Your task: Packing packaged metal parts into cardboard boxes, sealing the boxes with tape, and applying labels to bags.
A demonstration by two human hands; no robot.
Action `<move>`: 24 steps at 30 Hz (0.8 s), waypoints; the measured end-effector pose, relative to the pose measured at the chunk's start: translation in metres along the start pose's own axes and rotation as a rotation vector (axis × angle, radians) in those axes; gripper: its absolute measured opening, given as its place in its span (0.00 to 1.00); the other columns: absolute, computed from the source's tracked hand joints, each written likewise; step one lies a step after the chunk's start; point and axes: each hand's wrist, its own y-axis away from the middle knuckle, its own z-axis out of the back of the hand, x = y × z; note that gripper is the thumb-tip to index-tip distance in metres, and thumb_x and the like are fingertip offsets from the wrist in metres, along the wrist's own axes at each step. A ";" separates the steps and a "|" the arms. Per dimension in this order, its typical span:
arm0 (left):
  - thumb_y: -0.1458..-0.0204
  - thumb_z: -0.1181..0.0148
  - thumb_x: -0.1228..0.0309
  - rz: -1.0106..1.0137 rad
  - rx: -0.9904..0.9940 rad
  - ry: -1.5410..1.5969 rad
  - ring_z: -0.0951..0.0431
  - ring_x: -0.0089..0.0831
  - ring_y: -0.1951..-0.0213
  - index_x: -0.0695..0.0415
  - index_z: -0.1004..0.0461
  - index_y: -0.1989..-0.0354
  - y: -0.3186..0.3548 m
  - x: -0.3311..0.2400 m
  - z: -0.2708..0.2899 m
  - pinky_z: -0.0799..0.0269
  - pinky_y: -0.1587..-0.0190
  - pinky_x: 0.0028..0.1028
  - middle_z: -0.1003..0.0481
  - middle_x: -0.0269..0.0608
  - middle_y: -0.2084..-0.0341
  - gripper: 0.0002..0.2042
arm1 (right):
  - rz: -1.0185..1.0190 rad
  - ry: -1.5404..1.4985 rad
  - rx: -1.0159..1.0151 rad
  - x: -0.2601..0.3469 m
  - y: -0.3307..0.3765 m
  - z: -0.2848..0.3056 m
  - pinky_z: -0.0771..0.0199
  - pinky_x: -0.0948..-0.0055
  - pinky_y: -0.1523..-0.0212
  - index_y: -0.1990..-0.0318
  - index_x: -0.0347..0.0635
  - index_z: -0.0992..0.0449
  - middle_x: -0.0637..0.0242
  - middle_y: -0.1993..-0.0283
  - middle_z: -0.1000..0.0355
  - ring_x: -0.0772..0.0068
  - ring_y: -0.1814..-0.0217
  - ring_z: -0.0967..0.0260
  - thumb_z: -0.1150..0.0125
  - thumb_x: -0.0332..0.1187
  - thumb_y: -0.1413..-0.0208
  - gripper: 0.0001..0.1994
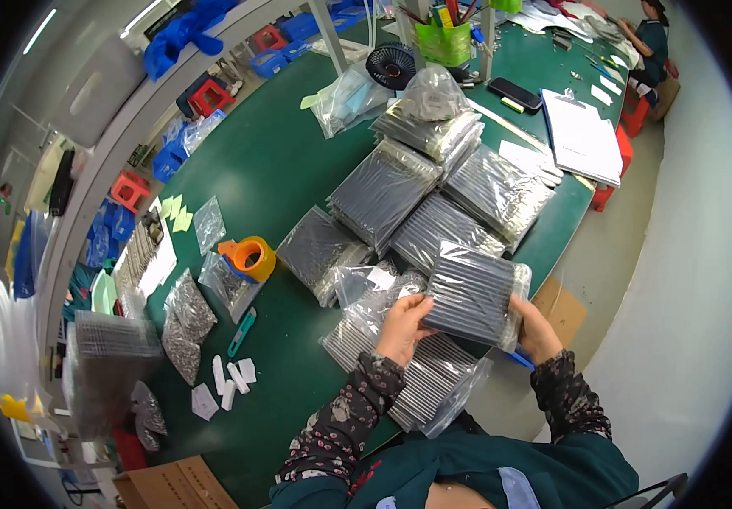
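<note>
Head view: a bagged pack of dark rods (473, 293) is gripped at opposite sides by the left hand (404, 327) and right hand (541, 329), near the green surface's (255, 165) edge. A drop floorward could be caused by uneven grip.

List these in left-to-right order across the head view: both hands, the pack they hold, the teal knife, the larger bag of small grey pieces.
Larger bag of small grey pieces → teal knife → left hand → held pack → right hand.
</note>
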 end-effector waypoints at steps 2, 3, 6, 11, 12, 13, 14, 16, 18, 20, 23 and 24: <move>0.50 0.46 0.68 -0.059 0.027 -0.030 0.27 0.25 0.68 0.64 0.36 0.56 0.006 0.007 -0.005 0.29 0.68 0.25 0.28 0.37 0.71 0.16 | -0.024 0.058 -0.078 -0.002 -0.005 -0.001 0.39 0.70 0.48 0.46 0.34 0.40 0.66 0.50 0.35 0.71 0.48 0.39 0.52 0.45 0.45 0.25; 0.50 0.46 0.70 -0.048 0.054 -0.157 0.27 0.25 0.67 0.65 0.36 0.57 0.008 0.017 -0.004 0.28 0.67 0.25 0.28 0.38 0.69 0.15 | 0.061 0.137 -0.189 -0.009 -0.007 0.001 0.40 0.71 0.47 0.47 0.34 0.39 0.66 0.49 0.35 0.71 0.48 0.40 0.53 0.45 0.44 0.24; 0.52 0.44 0.72 -0.059 0.062 -0.204 0.27 0.25 0.68 0.67 0.35 0.59 0.021 0.029 -0.004 0.28 0.69 0.24 0.28 0.40 0.70 0.14 | 0.200 0.163 -0.168 -0.007 -0.009 -0.010 0.43 0.74 0.47 0.50 0.33 0.36 0.64 0.50 0.35 0.71 0.49 0.39 0.56 0.44 0.42 0.22; 0.56 0.42 0.77 -0.113 0.199 -0.235 0.29 0.23 0.71 0.66 0.37 0.63 0.103 0.052 0.008 0.30 0.71 0.23 0.30 0.41 0.72 0.13 | 0.189 0.440 -0.108 0.020 0.034 -0.030 0.35 0.78 0.57 0.56 0.33 0.32 0.66 0.60 0.30 0.77 0.61 0.33 0.54 0.41 0.42 0.18; 0.56 0.43 0.78 -0.115 0.218 -0.225 0.29 0.23 0.72 0.66 0.37 0.63 0.123 0.048 0.019 0.30 0.71 0.23 0.30 0.40 0.72 0.13 | 0.205 0.523 -0.077 0.021 0.041 -0.051 0.36 0.80 0.59 0.56 0.34 0.31 0.68 0.62 0.30 0.79 0.63 0.35 0.53 0.40 0.43 0.17; 0.54 0.44 0.78 -0.074 0.234 -0.122 0.29 0.24 0.71 0.67 0.41 0.58 0.141 0.053 0.037 0.31 0.70 0.24 0.31 0.40 0.72 0.16 | 0.211 0.651 -0.021 0.016 0.043 -0.077 0.36 0.80 0.61 0.56 0.34 0.31 0.69 0.63 0.31 0.80 0.65 0.36 0.52 0.40 0.43 0.16; 0.54 0.44 0.78 -0.083 0.201 -0.108 0.29 0.24 0.71 0.67 0.41 0.58 0.152 0.063 0.053 0.31 0.70 0.24 0.31 0.40 0.72 0.16 | 0.240 0.773 0.014 0.005 0.041 -0.096 0.37 0.81 0.63 0.57 0.34 0.31 0.70 0.65 0.31 0.81 0.66 0.37 0.52 0.39 0.43 0.16; 0.56 0.43 0.76 -0.196 0.026 0.114 0.29 0.23 0.75 0.65 0.43 0.54 0.181 0.087 0.085 0.33 0.75 0.23 0.29 0.42 0.74 0.21 | 0.256 0.931 0.186 -0.034 0.042 -0.150 0.37 0.81 0.66 0.58 0.34 0.31 0.70 0.67 0.31 0.82 0.68 0.38 0.51 0.39 0.43 0.15; 0.53 0.44 0.76 -0.186 -0.068 0.271 0.29 0.25 0.69 0.64 0.50 0.48 0.212 0.107 0.114 0.30 0.70 0.25 0.31 0.42 0.68 0.26 | 0.339 1.167 0.375 -0.071 0.037 -0.184 0.38 0.80 0.75 0.63 0.33 0.31 0.70 0.74 0.32 0.83 0.75 0.40 0.47 0.40 0.46 0.16; 0.53 0.43 0.74 -0.133 -0.248 0.321 0.29 0.30 0.61 0.63 0.50 0.47 0.244 0.131 0.137 0.28 0.63 0.28 0.33 0.46 0.61 0.27 | 0.296 1.477 0.514 -0.117 0.030 -0.227 0.41 0.75 0.82 0.69 0.34 0.30 0.66 0.84 0.34 0.79 0.82 0.40 0.43 0.44 0.50 0.18; 0.53 0.43 0.72 -0.099 -0.424 0.497 0.29 0.32 0.59 0.63 0.48 0.49 0.286 0.164 0.156 0.27 0.62 0.30 0.33 0.47 0.58 0.25 | 0.422 1.664 0.837 -0.205 0.033 -0.284 0.37 0.59 0.77 0.74 0.34 0.32 0.48 0.81 0.35 0.46 0.77 0.35 0.45 0.51 0.53 0.23; 0.53 0.43 0.73 -0.143 -0.530 0.625 0.29 0.30 0.62 0.62 0.46 0.52 0.299 0.172 0.159 0.27 0.62 0.30 0.34 0.43 0.63 0.22 | 0.446 1.713 0.952 -0.233 0.035 -0.298 0.37 0.57 0.76 0.76 0.34 0.32 0.47 0.81 0.34 0.46 0.75 0.34 0.46 0.52 0.53 0.24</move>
